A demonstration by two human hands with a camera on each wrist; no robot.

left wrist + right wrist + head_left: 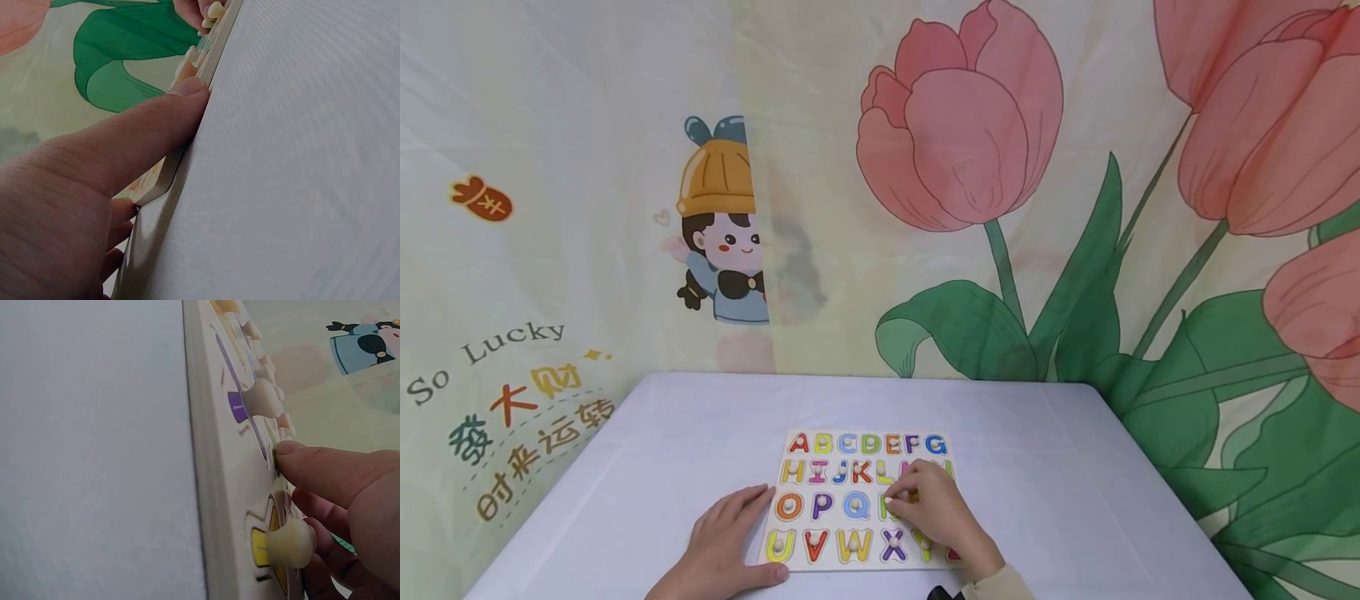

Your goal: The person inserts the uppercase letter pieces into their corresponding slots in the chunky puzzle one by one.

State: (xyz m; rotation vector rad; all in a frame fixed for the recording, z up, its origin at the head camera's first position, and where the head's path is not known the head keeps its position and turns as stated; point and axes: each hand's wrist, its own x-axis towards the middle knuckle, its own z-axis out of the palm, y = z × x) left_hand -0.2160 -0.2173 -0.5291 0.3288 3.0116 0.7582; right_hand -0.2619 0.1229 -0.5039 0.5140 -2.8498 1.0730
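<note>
A flat alphabet puzzle board (871,565) lies on the table, its coloured letters fitted with small round knobs. My right hand (936,504) is over its right half, thumb and forefinger pinching the knob of the green letter R (885,512), partly hidden by the fingers. In the right wrist view the thumb (312,464) is behind the purple X's knob (265,399), near the yellow Y's knob (292,542). My left hand (718,542) rests at the board's lower left corner. Its thumb (169,112) presses the near edge, and its fingers lie along the left side.
The white-covered table (1060,475) extends around the board on all sides. Behind it hangs a printed cloth (820,167) with tulips and a cartoon figure. A small dark object (942,593) shows by the right sleeve (1000,585).
</note>
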